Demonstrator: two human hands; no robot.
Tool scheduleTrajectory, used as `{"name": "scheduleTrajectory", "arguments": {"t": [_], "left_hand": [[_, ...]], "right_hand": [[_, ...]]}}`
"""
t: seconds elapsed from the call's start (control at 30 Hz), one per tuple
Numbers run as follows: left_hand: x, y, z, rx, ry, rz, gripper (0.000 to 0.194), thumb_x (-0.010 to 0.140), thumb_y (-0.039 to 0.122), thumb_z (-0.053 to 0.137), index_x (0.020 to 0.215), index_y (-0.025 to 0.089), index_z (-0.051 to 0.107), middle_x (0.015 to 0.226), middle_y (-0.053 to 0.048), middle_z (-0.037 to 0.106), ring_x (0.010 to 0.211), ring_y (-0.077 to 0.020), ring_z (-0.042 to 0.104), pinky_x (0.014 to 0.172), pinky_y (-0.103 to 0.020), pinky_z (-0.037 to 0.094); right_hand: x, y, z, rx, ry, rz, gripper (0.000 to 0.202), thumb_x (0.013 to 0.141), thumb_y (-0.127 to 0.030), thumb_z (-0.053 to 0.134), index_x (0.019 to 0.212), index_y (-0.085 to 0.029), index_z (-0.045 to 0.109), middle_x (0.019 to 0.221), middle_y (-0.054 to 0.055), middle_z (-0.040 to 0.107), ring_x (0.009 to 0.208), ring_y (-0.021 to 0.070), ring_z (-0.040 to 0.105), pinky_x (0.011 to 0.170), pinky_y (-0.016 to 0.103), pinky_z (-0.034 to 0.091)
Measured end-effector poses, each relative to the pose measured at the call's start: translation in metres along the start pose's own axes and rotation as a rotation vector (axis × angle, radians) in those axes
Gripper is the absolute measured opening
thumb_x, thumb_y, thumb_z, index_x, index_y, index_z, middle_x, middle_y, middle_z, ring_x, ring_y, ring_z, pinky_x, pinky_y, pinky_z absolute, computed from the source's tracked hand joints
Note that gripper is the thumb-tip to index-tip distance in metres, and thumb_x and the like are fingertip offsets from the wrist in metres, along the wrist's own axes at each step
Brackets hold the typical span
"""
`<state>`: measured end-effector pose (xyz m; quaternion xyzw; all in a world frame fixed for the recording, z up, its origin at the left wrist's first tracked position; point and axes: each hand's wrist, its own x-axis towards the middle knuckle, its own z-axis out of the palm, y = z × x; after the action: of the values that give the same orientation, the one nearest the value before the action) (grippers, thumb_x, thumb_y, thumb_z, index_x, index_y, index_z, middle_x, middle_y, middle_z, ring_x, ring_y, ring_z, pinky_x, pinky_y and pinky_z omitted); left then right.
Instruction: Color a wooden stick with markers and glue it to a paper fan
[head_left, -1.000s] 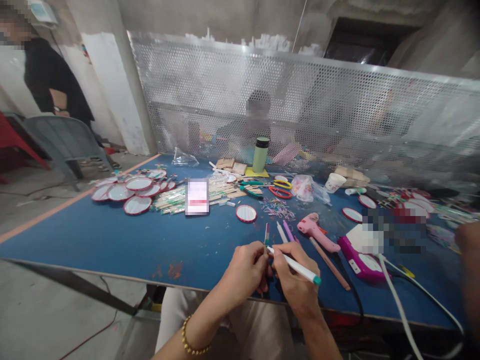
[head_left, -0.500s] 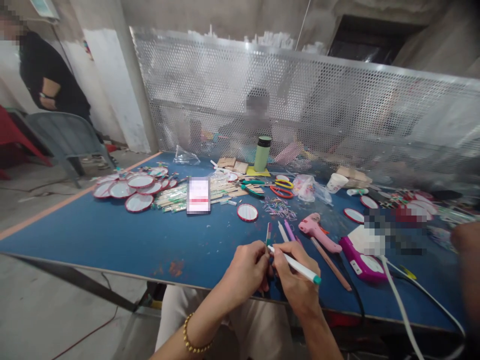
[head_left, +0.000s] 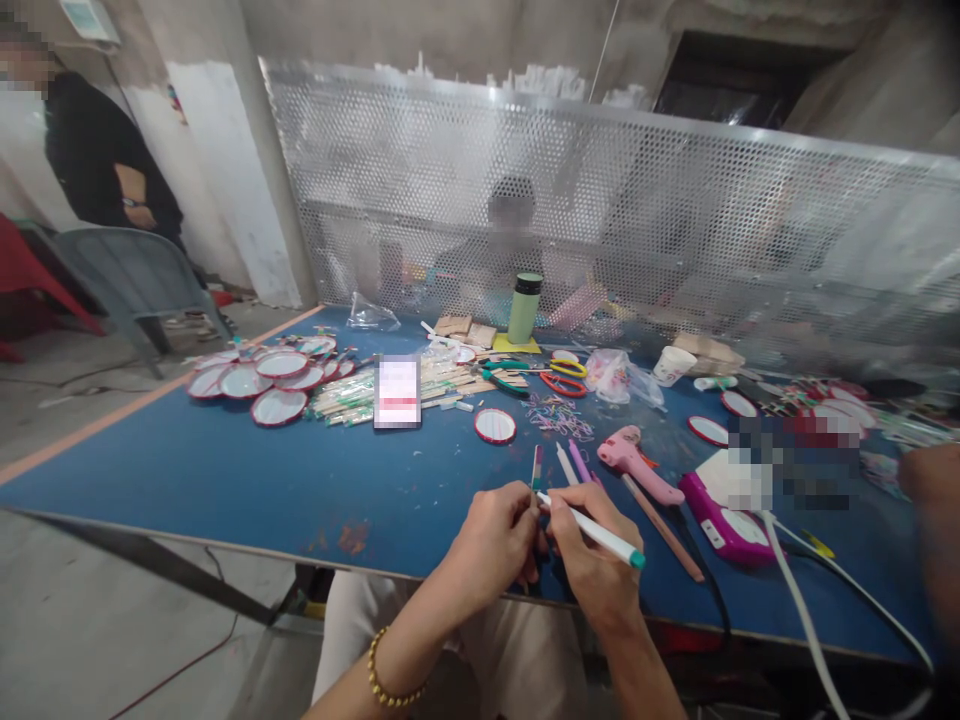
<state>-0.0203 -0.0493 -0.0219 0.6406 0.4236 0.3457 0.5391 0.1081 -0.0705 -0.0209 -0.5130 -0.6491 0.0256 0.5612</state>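
My right hand grips a white marker with a teal cap, its tip pointing left toward the other hand. My left hand pinches a thin stick whose coloured upper end pokes out above the fingers. Both hands meet at the near edge of the blue table. Just beyond them lie a white stick and a purple one.
A pink glue gun, a pink device with a white cable and a long wooden stick lie to the right. Round red-rimmed discs and bundled sticks sit far left. Scissors, a green bottle, a cup stand behind. Perforated metal screen; a person stands at left.
My hands and the marker have stayed almost in place. The person standing at the far left has shifted an arm.
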Motion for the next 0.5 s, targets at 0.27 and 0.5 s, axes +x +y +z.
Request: {"name": "scheduleTrajectory", "arguments": {"t": [0.27,0.5], "left_hand": [[0.0008,-0.0015,-0.0005,0.003,0.003,0.018,0.024,0.092,0.029,0.044,0.069,0.022,0.045,0.047,0.005,0.052,0.036,-0.0111,0.052,0.038,-0.018,0.039],[-0.0001,-0.0018,0.0001,0.012,0.007,0.022,0.025,0.092,0.03,0.044,0.069,0.022,0.045,0.048,0.005,0.053,0.036,-0.0107,0.052,0.038,-0.018,0.038]], "right_hand": [[-0.0003,-0.0006,0.0001,0.038,-0.008,-0.009,0.02,0.089,-0.025,0.058,0.072,-0.02,0.066,0.051,-0.004,0.062,0.041,0.0101,0.055,0.043,0.019,0.044],[-0.0008,0.0003,-0.0004,0.01,-0.026,-0.004,0.021,0.089,-0.027,0.057,0.072,-0.02,0.067,0.051,-0.004,0.063,0.041,0.011,0.056,0.044,0.02,0.046]]}}
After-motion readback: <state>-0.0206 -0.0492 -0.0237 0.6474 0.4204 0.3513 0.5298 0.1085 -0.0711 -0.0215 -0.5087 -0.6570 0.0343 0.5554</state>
